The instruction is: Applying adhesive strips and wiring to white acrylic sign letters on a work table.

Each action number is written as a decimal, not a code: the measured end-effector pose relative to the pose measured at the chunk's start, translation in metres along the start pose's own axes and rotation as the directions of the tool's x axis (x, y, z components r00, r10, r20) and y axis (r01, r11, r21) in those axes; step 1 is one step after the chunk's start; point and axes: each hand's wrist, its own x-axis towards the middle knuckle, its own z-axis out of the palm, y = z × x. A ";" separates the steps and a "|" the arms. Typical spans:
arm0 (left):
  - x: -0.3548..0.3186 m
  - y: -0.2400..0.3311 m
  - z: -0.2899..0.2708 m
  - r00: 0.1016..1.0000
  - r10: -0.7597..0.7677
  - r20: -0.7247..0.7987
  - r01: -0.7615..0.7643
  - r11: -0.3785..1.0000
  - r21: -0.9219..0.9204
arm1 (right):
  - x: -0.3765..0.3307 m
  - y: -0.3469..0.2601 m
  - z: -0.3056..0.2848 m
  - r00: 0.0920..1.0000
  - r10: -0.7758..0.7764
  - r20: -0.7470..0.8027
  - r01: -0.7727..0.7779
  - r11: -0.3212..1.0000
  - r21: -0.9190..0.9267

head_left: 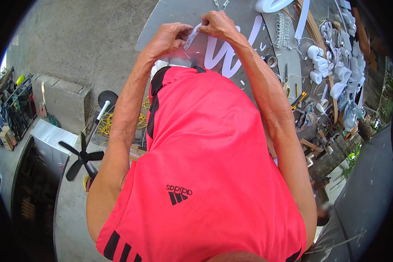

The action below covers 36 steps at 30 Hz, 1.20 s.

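Observation:
A short, curved white strip with small dots along it (190, 40) is between my two hands above the grey sheet. The right hand (217, 25) pinches its upper end between thumb and fingers. My left hand (167, 40) is curled at its left edge, with thumb and fingertips against it. Just right of the strip, a large white script-shaped letter piece (225, 56) lies on the grey sheet (161, 22). Part of this piece is hidden behind my right forearm and the red shirt.
Right of the letter lie a tape roll (271, 60), a coil of white modules (283, 32), pliers (298, 100) and white offcuts (318, 63). At the left stand a black-bladed fan (83, 155), yellow cable (105, 125) and a concrete block (59, 98).

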 end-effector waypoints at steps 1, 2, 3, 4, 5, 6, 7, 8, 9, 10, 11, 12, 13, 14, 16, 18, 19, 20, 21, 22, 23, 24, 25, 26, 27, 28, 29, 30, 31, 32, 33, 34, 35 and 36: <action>0.001 0.003 0.002 0.999 0.014 0.030 -0.014 1.000 0.014 | -0.001 -0.001 -0.002 1.000 -0.013 -0.008 0.013 1.000 -0.013; 0.003 0.007 0.005 0.999 0.031 -0.011 -0.029 0.988 0.152 | 0.001 0.002 -0.002 1.000 -0.002 -0.011 0.002 1.000 -0.020; 0.003 0.009 0.006 0.997 0.057 -0.052 -0.039 0.957 0.288 | 0.002 0.004 0.000 0.999 0.022 -0.043 -0.022 1.000 0.001; 0.005 0.007 0.009 0.989 0.118 -0.085 -0.082 0.934 0.347 | 0.004 0.005 0.001 0.999 -0.004 -0.046 0.003 1.000 -0.016; 0.006 0.007 0.013 0.990 0.132 -0.056 -0.103 0.926 0.363 | 0.005 0.005 0.002 0.998 -0.038 -0.044 0.037 0.999 -0.037; 0.008 0.008 0.020 0.976 0.161 -0.147 -0.088 0.907 0.411 | 0.003 0.006 0.002 0.998 -0.040 -0.048 0.039 0.999 -0.015; 0.010 0.009 0.026 0.952 0.196 -0.237 -0.069 0.887 0.456 | 0.002 0.008 0.001 0.997 -0.031 -0.071 0.031 1.000 -0.004; 0.012 0.008 0.031 0.938 0.190 -0.290 -0.020 0.864 0.503 | 0.001 0.008 0.000 0.999 -0.010 -0.036 0.010 1.000 0.013; 0.014 0.008 0.033 0.939 0.199 -0.282 -0.027 0.858 0.513 | 0.000 0.008 -0.001 1.000 0.009 0.000 -0.009 1.000 0.028; 0.015 0.007 0.034 0.934 0.207 -0.290 -0.020 0.844 0.536 | -0.004 0.010 -0.003 0.999 -0.014 0.031 0.012 0.997 0.079; 0.015 0.005 0.035 0.930 0.207 -0.303 -0.005 0.833 0.553 | -0.010 0.014 -0.004 0.999 -0.018 0.030 0.015 0.996 0.083; 0.014 0.006 0.035 0.924 0.233 -0.302 -0.030 0.833 0.552 | -0.017 0.018 -0.004 0.999 -0.043 0.014 0.041 0.992 0.123; 0.014 0.006 0.033 0.925 0.227 -0.306 -0.021 0.833 0.554 | -0.024 0.022 -0.004 0.998 -0.068 -0.002 0.067 0.984 0.162; 0.016 0.008 0.032 0.932 0.220 -0.287 -0.022 0.826 0.563 | -0.031 0.030 0.001 0.990 -0.080 -0.112 0.098 0.982 0.160; 0.013 0.010 0.028 0.936 0.202 -0.287 -0.003 0.822 0.569 | -0.045 0.034 -0.002 0.996 -0.037 -0.084 0.061 0.952 0.301; 0.014 0.014 0.026 0.937 0.219 -0.273 0.000 0.780 0.625 | -0.053 0.039 -0.002 0.997 0.032 -0.069 -0.001 0.913 0.409; 0.014 0.016 0.026 0.936 0.216 -0.279 0.005 0.783 0.622 | -0.056 0.040 0.002 0.998 0.029 -0.063 -0.001 0.914 0.405; 0.014 0.018 0.026 0.903 0.329 -0.276 -0.045 0.712 0.701 | -0.060 0.039 0.006 0.994 0.041 -0.097 0.013 0.865 0.501; 0.013 0.020 0.026 0.860 0.438 -0.261 -0.085 0.629 0.773 | -0.063 0.038 0.008 0.990 0.056 -0.128 0.030 0.806 0.591; 0.012 0.021 0.028 0.860 0.433 -0.270 -0.077 0.633 0.770 | -0.064 0.038 0.010 0.991 0.052 -0.120 0.029 0.809 0.587; 0.010 0.024 0.032 0.910 0.280 -0.305 -0.030 0.780 0.625 | -0.065 0.035 0.011 0.988 0.073 -0.136 0.031 0.771 0.636; 0.008 0.027 0.036 0.944 0.119 -0.308 0.036 0.889 0.456 | -0.066 0.031 0.012 0.984 0.095 -0.150 0.033 0.731 0.682; 0.007 0.029 0.039 0.941 0.110 -0.320 0.049 0.891 0.451 | -0.069 0.028 0.013 0.987 0.086 -0.139 0.032 0.733 0.679; 0.010 0.038 0.041 0.956 -0.162 -0.246 0.197 0.973 0.124 | -0.071 0.026 0.013 0.979 0.083 -0.188 0.044 0.809 0.586; 0.014 0.047 0.041 0.920 -0.384 -0.082 0.363 0.911 -0.197 | -0.070 0.027 0.012 0.968 0.075 -0.240 0.052 0.874 0.484; 0.017 0.056 0.038 0.879 -0.476 -0.019 0.453 0.847 -0.277 | -0.069 0.030 0.019 0.967 0.084 -0.241 0.064 0.834 0.548; 0.018 0.050 0.039 0.876 -0.481 -0.025 0.455 0.843 -0.286 | -0.069 0.027 0.019 0.970 0.075 -0.232 0.065 0.836 0.544; 0.020 0.043 0.040 0.860 -0.510 -0.014 0.459 0.785 -0.416 | -0.071 0.022 0.020 0.968 0.057 -0.243 0.082 0.847 0.525; 0.021 0.036 0.041 0.845 -0.535 0.002 0.452 0.712 -0.537 | -0.071 0.019 0.020 0.966 0.039 -0.254 0.098 0.857 0.506; 0.022 0.037 0.042 0.844 -0.536 0.004 0.454 0.709 -0.540 | -0.070 0.020 0.021 0.969 0.029 -0.247 0.104 0.854 0.510; 0.022 0.037 0.043 0.827 -0.562 0.031 0.473 0.663 -0.580 | -0.071 0.021 0.021 0.969 0.031 -0.243 0.101 0.854 0.510; 0.023 0.037 0.043 0.808 -0.586 0.059 0.490 0.615 -0.618 | -0.071 0.022 0.021 0.976 0.039 -0.212 0.082 0.842 0.533; 0.024 0.037 0.044 0.807 -0.587 0.059 0.491 0.613 -0.619 | -0.071 0.023 0.021 0.983 0.045 -0.180 0.064 0.829 0.555; 0.025 0.037 0.046 0.795 -0.605 0.044 0.492 0.601 -0.630 | -0.072 0.024 0.022 0.983 0.044 -0.178 0.063 0.829 0.555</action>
